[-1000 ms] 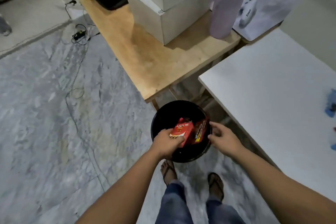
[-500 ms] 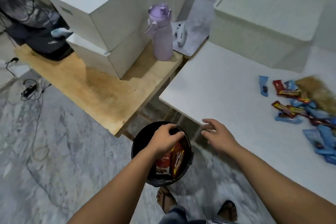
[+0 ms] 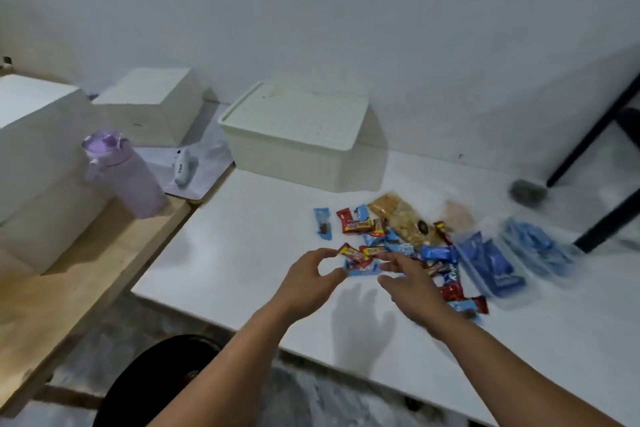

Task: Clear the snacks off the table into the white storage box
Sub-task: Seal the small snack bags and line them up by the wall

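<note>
On the white worktop [image 3: 242, 253], your left hand [image 3: 308, 282] and right hand [image 3: 412, 288] hover, fingers apart, over scattered snacks [image 3: 391, 243]; blurred blue packets [image 3: 491, 263] right; storage box [image 3: 294, 135] lidded, far.

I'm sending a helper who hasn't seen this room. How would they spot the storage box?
On the white table, look behind the snack pile, against the wall. The white storage box sits there, lid on; unlike the plain boxes leftward, it has textured sides.
</note>
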